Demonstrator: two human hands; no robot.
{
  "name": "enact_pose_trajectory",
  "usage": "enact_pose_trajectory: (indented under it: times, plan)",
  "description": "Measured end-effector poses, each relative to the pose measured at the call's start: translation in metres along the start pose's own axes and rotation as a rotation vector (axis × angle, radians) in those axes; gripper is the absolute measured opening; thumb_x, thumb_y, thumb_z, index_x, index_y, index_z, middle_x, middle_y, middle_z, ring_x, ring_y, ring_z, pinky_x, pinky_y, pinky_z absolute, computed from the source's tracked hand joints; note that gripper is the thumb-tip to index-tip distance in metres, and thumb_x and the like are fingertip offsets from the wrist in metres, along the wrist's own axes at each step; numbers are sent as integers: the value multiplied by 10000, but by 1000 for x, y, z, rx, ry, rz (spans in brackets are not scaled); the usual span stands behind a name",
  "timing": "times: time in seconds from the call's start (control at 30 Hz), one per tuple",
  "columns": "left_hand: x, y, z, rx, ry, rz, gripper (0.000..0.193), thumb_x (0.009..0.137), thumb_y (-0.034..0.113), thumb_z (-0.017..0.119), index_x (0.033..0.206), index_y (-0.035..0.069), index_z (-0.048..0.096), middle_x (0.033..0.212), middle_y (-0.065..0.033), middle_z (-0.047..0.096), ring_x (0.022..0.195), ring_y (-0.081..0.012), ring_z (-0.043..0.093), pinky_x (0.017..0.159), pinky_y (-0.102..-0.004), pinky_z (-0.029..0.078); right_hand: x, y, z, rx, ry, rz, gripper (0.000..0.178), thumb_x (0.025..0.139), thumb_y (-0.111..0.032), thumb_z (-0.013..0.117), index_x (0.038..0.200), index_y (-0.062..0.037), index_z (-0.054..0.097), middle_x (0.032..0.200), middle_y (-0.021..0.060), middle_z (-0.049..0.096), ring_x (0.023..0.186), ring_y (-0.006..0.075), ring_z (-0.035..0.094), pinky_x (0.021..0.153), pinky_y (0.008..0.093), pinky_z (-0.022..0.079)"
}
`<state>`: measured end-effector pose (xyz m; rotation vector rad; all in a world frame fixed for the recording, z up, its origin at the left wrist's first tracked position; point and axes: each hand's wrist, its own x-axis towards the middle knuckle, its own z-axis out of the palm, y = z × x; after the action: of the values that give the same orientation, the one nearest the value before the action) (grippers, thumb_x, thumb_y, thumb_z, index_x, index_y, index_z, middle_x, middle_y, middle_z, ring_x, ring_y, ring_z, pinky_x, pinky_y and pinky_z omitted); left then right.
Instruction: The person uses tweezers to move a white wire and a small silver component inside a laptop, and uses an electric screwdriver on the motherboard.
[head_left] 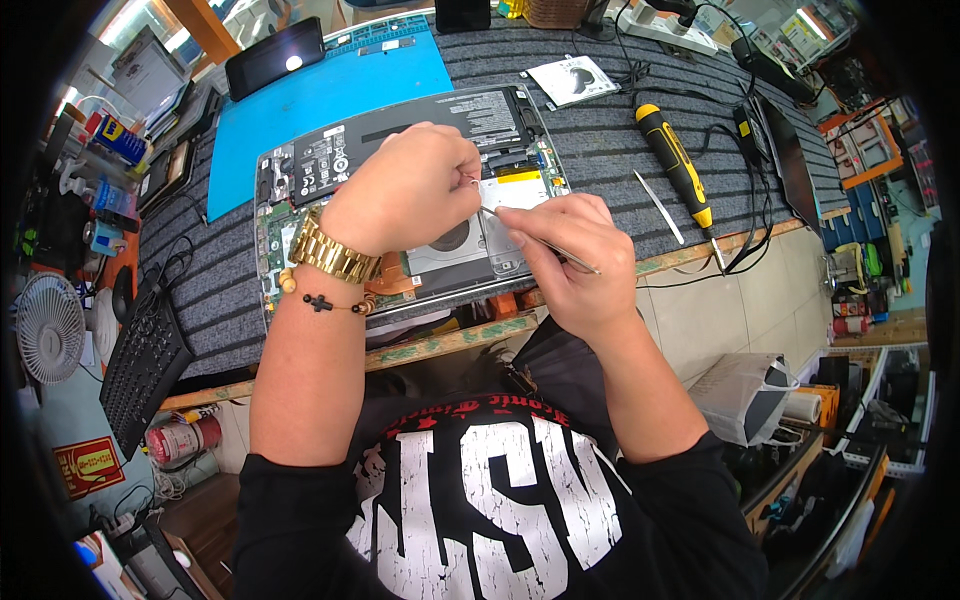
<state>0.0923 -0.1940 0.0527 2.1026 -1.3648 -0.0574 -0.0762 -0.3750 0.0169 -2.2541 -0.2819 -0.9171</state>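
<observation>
An opened laptop (pixel 470 285) lies on the striped grey mat with its inner parts exposed. Its flat black battery (pixel 400 124) shows along the far side. My left hand (pixel 415 185) is over the laptop's middle with its fingers curled into a pinch; what they hold, if anything, is too small to make out. Between the thumb and fingers of my right hand (pixel 585 255) is a thin metal tool (pixel 560 254) that looks like tweezers. The tool's tip points toward my left fingertips, above a silvery part (pixel 515 192) with a yellow strip. My left hand covers part of the laptop.
A yellow and black screwdriver (pixel 675 160) and a slim pale blade-like tool (pixel 658 207) lie to the right. Behind them is a bare hard drive (pixel 570 80). A blue work mat (pixel 270 125) with a phone (pixel 275 58) is at far left; a black keyboard (pixel 145 350) is nearer. Cables run along the right.
</observation>
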Motion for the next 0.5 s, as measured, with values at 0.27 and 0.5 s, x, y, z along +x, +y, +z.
enact_pose_trajectory:
  times: [0.27,0.5]
  plan:
    - [1,3,-5,-163,-38,-115,102,901,59,789,963,-20,770,859,-102,660,806,-236,636,744,-375,550,0,0,0,8,-3,25,231,874,20,849,1085,-75,868,890,62,791,859,253,736,891,398,513]
    - [4,2,-1,-89,-30,-9,94,889,46,788,951,-18,757,838,-94,628,794,-246,609,735,-385,533,0,0,-1,21,-14,54,220,885,6,839,1087,-74,870,894,69,800,858,255,742,892,400,516]
